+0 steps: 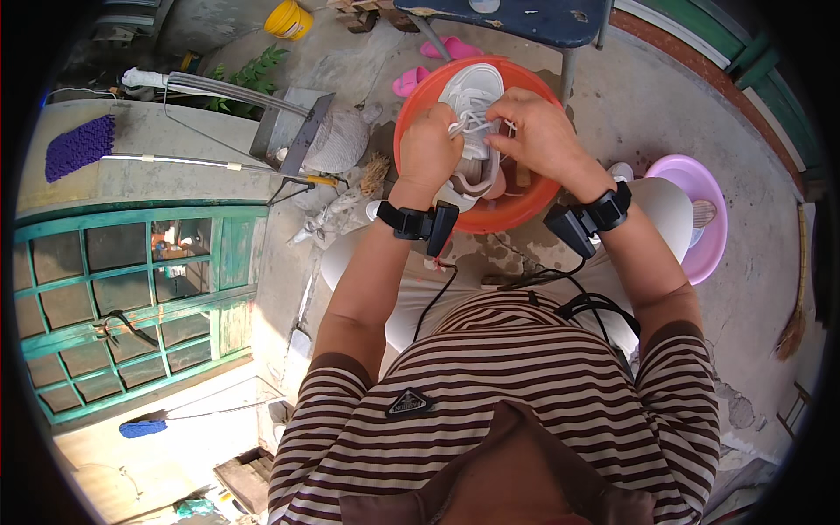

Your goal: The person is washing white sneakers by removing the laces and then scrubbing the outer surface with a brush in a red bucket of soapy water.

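Observation:
A white lace-up sneaker (471, 92) is held toe-away over an orange-red plastic basin (525, 209). My left hand (430, 149) is closed at the left side of its lacing, with white shoelace (474, 118) at the fingertips. My right hand (539, 136) is at the other side of the laces. Its thumb and forefinger are apart, with a strand of lace near them; whether the curled fingers hold lace is hidden. Beneath the heel, another white piece (457, 197), perhaps a second shoe, shows beside a pinkish object (497, 184) and a wooden-looking piece (523, 174).
A dark blue bench (525, 26) stands beyond the basin, near pink slippers (411, 81). To the right is a lilac basin (712, 230) holding a ridged item (704, 213). A metal dustpan (289, 128) and a full sack (338, 139) stand left. Black cables (594, 305) cross my lap.

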Demonstrator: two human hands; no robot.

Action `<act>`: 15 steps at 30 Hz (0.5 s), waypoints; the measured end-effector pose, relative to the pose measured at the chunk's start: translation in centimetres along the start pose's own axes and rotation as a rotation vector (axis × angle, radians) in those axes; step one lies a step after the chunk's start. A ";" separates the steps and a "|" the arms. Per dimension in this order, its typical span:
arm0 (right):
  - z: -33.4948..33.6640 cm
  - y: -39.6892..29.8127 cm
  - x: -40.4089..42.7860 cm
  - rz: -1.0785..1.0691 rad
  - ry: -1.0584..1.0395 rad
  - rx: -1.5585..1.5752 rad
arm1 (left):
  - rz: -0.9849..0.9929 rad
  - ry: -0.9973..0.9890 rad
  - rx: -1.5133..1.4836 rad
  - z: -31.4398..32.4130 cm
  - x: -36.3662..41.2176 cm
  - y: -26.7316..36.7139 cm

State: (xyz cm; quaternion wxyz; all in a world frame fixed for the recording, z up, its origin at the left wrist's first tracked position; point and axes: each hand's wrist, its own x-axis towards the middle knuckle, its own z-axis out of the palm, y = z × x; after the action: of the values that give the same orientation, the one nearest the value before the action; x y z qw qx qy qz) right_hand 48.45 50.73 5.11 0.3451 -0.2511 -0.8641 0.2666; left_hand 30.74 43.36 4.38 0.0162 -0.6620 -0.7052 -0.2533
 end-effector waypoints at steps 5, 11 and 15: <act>2.1 0.5 0.3 -0.157 0.061 -0.160 | -0.032 0.025 -0.095 0.0 0.3 2.2; 0.2 3.1 -0.1 0.213 0.342 0.155 | -0.069 0.093 -0.094 -0.4 0.4 -0.4; 1.2 2.1 0.5 0.496 0.324 0.903 | -0.016 0.122 -0.090 -1.4 0.2 1.0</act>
State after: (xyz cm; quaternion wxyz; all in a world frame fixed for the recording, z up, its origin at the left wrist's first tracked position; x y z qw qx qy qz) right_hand 47.75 52.27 3.24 0.4744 -0.3121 -0.5140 0.6429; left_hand 31.24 43.00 5.95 0.0273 -0.6398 -0.6961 -0.3245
